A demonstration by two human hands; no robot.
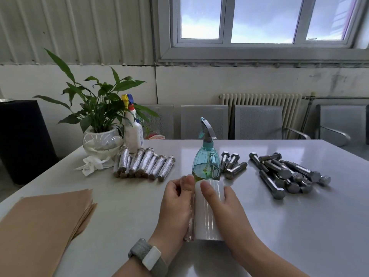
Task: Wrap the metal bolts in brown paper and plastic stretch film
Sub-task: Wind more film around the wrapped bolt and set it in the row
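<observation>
two spray bottles (206, 162), one plant (99, 108)

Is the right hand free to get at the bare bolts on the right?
Probably not yet: the right hand grips the stretch film roll. The table between it and the bare bolts looks unobstructed.

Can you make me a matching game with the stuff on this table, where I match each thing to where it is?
Things:
1. stretch film roll
2. brown paper sheets
3. bare bolts
4. wrapped bolts

Places:
A. piled on the right side of the table
B. lined up in front of the plant bowl
C. stacked at the near left corner
D. in the middle, held by the right hand, with the left hand beside it

Pairs: 1-D, 2-C, 3-A, 4-B
</observation>
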